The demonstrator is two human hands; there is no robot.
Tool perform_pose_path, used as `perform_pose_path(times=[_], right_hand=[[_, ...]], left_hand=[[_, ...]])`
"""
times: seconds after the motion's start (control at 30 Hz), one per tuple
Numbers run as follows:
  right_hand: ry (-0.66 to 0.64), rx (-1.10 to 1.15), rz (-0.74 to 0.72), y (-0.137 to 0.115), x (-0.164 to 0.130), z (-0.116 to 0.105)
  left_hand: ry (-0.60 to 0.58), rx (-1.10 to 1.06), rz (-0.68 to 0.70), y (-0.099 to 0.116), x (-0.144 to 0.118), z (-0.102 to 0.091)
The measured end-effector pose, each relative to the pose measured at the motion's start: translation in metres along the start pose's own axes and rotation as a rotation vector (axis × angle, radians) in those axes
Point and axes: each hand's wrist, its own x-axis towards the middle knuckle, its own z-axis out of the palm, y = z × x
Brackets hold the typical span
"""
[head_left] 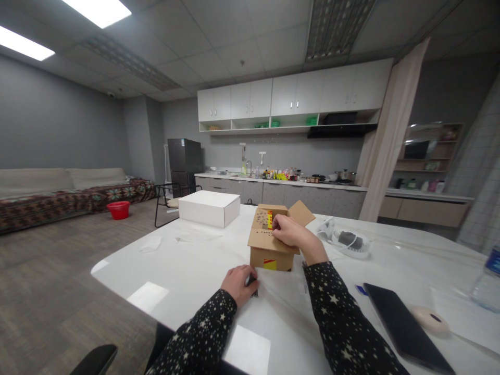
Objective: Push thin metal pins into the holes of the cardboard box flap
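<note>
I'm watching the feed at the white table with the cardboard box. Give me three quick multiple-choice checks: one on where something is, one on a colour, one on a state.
1. Where does the right hand rest?
A. On the brown cardboard box
B. On the closed white box
C. On the black tablet

2. What colour is the basin on the floor by the sofa?
A. Blue
B. Red
C. Green

3. What state are the cardboard box's top flaps in?
A. Taped shut
B. Torn off entirely
C. Open

Answers:
1. A: its fingers lie on the near flap of the cardboard box, while the left hand sits on the white table in front of it, closed around a small dark item.
2. B: the basin is plainly red.
3. C: the far flap stands raised behind the hand.
</note>
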Motion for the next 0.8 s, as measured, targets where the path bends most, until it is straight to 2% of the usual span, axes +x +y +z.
perform_pose_path(times=[0.8], right_hand=[[0.023, 0.002, 0.000, 0.0035, 0.0018, 0.0019]], left_hand=[[0.008, -0.005, 0.000, -0.0012, -0.0002, 0.0022]])
